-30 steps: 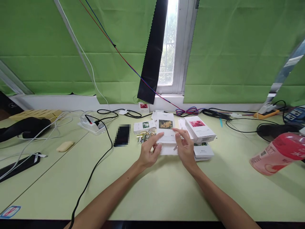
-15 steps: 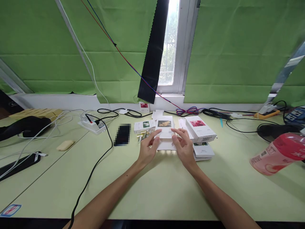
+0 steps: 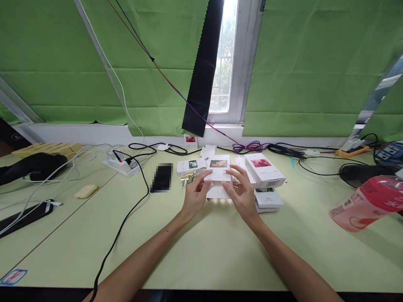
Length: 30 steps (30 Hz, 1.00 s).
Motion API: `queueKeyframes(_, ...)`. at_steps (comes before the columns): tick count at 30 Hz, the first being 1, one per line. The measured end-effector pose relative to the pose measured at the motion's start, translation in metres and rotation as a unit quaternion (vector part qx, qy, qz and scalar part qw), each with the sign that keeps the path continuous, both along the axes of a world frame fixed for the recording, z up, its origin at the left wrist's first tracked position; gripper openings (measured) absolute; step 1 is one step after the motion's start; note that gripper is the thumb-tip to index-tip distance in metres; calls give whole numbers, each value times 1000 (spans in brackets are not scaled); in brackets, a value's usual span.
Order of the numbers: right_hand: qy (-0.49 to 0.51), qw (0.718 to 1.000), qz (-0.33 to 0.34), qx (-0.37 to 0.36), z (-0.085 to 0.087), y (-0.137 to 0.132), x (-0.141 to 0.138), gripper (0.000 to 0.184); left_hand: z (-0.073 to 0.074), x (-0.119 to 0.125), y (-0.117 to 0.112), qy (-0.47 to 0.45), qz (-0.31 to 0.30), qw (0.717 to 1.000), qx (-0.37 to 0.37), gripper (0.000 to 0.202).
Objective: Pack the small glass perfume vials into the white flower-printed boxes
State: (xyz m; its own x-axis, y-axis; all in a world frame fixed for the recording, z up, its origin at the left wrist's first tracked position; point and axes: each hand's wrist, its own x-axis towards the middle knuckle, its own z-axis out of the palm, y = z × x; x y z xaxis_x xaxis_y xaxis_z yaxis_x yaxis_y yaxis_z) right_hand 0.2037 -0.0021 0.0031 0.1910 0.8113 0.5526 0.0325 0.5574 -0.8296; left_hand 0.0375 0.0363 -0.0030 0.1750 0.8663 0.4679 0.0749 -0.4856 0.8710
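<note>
Between my hands is a small white cardboard box [image 3: 219, 162] with a yellow flower picture, its end flap spread towards me. My left hand [image 3: 195, 192] grips the box's left side, thumb and fingers at the near end. On the opposite side, my right hand [image 3: 242, 189] holds the box, its thumb against the flap and its fingers along the edge. Just left of the box lie gold and silver metallic pieces [image 3: 187, 179], partly behind my left fingers. Beyond them rests a white box with a green and white flower picture [image 3: 191, 166].
Right of my hands lie a white box with a pink flower picture [image 3: 263, 170] and white boxes [image 3: 269, 199] below it. A pink-labelled bottle [image 3: 367, 203] stands at the right. A blurred dark rectangle [image 3: 162, 178], a black cable [image 3: 126, 218] and a power strip [image 3: 124, 164] are on the left.
My right thumb has shifted left across the near end of the box, and my right fingers have lifted and curled. The box's near flap has tilted slightly. My left hand barely moved.
</note>
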Motion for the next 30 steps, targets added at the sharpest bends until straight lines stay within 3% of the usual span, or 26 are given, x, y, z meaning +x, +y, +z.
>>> queueKeyframes(12,11,1000,8,-2,-1,2,0,23,2,0,0,-9,-14,1000,-14,44)
queueKeyframes(23,0,1000,-5,-1,1,3,1,23,1,0,0,44,20,997,56,44)
queueKeyframes(30,27,1000,2,-3,0,3,-1,23,-2,1,-3,58,46,997,37,63)
